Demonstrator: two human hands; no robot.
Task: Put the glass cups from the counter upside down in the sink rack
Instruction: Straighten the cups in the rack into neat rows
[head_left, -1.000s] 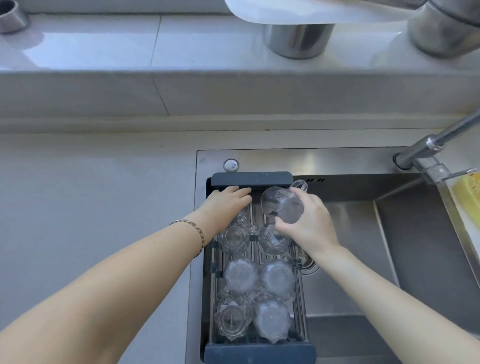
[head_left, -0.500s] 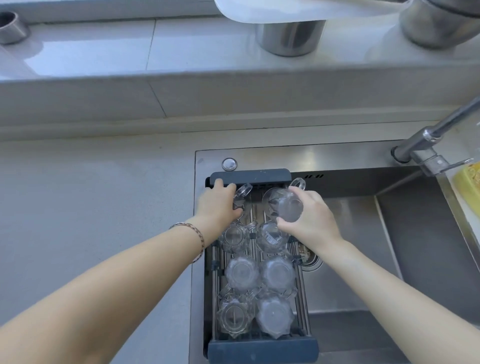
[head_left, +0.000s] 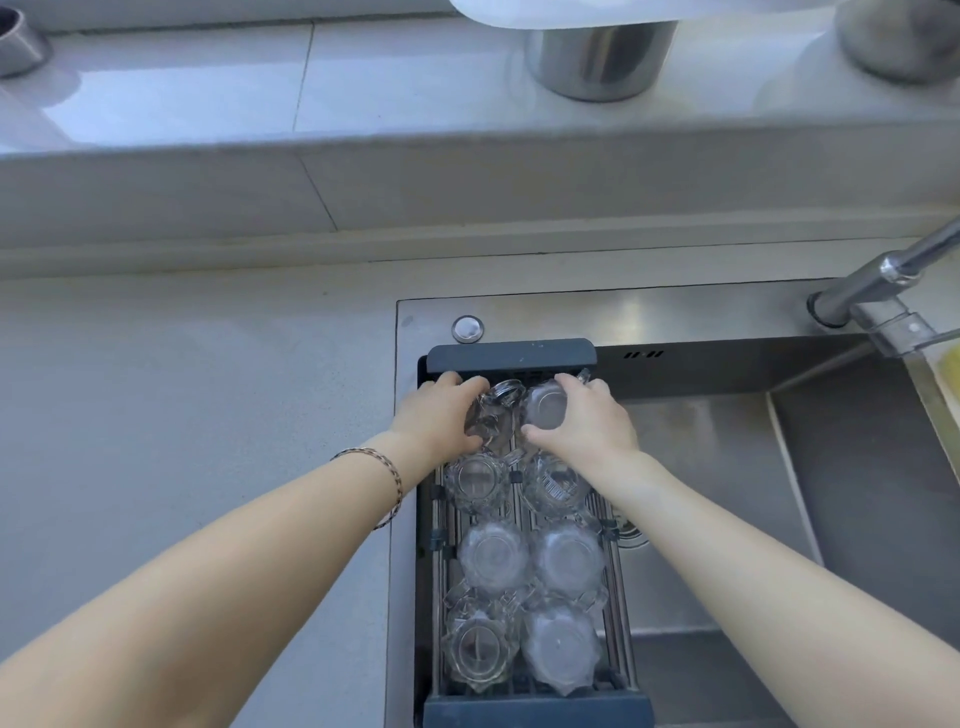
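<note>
A dark blue sink rack (head_left: 511, 356) spans the left part of the steel sink (head_left: 717, 467). Several clear glass cups stand upside down in it in two columns, such as one (head_left: 477, 480) just below my hands. At the rack's far end my left hand (head_left: 441, 415) grips a glass cup (head_left: 493, 410) that lies tilted, handle toward the far rim. Beside it my right hand (head_left: 587, 421) holds another glass cup (head_left: 545, 408) base up in the right column, low over the bars.
A chrome tap (head_left: 878, 283) reaches in from the right over the sink. A yellow sponge (head_left: 953, 364) sits at the right edge. Steel pots (head_left: 597, 57) stand on the sill behind. A grey counter (head_left: 182, 415) lies to the left.
My right hand has carried its cup from above the rack down into the far right slot. My left hand has shifted toward the far left slot with a cup.
</note>
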